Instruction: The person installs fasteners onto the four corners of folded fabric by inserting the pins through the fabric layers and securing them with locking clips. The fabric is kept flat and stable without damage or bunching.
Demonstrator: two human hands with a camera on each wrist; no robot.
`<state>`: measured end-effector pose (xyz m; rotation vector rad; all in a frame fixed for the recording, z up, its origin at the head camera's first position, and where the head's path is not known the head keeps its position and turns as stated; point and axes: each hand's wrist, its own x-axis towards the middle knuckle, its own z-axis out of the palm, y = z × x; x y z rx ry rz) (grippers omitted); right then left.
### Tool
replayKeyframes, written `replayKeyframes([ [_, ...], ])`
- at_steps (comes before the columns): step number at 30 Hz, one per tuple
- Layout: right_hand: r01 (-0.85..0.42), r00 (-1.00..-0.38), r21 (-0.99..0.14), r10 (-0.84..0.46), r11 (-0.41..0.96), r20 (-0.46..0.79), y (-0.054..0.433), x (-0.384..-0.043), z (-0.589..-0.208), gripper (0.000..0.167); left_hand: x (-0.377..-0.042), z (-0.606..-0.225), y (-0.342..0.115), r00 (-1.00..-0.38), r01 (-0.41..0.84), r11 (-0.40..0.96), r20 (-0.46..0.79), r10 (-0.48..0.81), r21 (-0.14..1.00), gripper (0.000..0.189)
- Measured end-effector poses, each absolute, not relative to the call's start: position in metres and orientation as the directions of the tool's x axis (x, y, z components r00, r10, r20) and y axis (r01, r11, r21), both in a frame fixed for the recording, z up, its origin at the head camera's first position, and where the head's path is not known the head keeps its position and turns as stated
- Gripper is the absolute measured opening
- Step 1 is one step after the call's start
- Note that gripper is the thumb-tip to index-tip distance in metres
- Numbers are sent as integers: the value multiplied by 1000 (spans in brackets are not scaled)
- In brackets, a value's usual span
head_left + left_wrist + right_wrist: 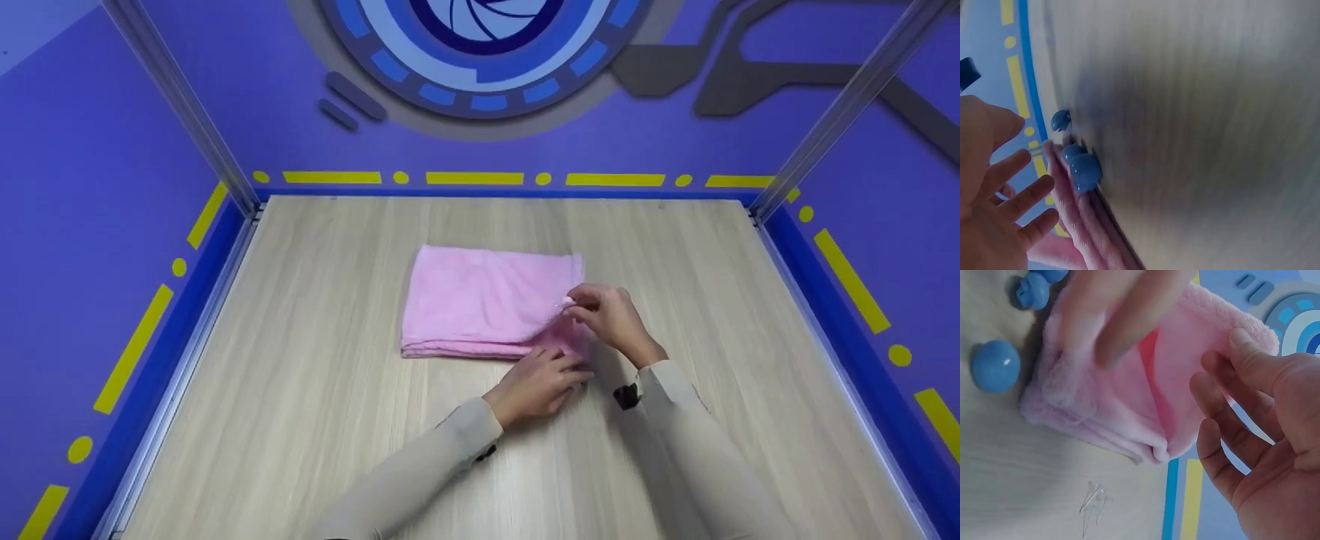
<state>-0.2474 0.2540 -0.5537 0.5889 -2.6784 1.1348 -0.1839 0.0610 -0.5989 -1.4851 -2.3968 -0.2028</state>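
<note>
A folded pink towel point(472, 292) with several soft layers lies on the wooden table. My right hand point(611, 319) pinches its upper layer between thumb and index finger at the right side, lifting that corner. In the right wrist view the raised flap point(1230, 320) stands up, with a gap showing between the layers. My left hand point(536, 386) is at the towel's front right corner, its fingers over the edge. The left wrist view shows those fingers point(1027, 199) spread and loosely straight beside the layered edge.
Blue rounded things point(1085, 171) appear beside the towel's edge in both wrist views, one a separate ball point(996, 366). Small clear, pin-like pieces point(1094, 502) are on the table point(300, 420). Purple-blue walls point(97, 187) with metal posts enclose the left, back and right.
</note>
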Motion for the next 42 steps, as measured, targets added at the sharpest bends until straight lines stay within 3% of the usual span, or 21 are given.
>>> replayKeyframes([
  [7, -426, -905, -656, -298, 623, 305, 255, -247, -556, 8, -183, -602, 71, -409, 898, 435, 235, 882, -70, 29],
  [15, -421, -907, -664, -294, 618, 302, 255, -245, -560, 8, -183, -610, 75, -419, 880, 460, 263, 869, -117, 12],
  [20, -410, -912, -666, -290, 623, 291, 255, -245, -561, 6, -184, -613, 75, -425, 869, 475, 283, 860, -140, 22],
  [25, -419, -908, -666, -289, 617, 304, 256, -245, -562, 7, -185, -614, 75, -444, 872, 484, 302, 844, -70, 25],
  [32, -409, -912, -666, -293, 624, 286, 258, -243, -565, 6, -186, -613, 73, -420, 890, 455, 360, 833, -13, 23],
  [42, -420, -907, -649, -294, 634, 301, 258, -244, -565, 8, -192, -584, 63, -451, 890, 415, 506, 735, 189, 11],
])
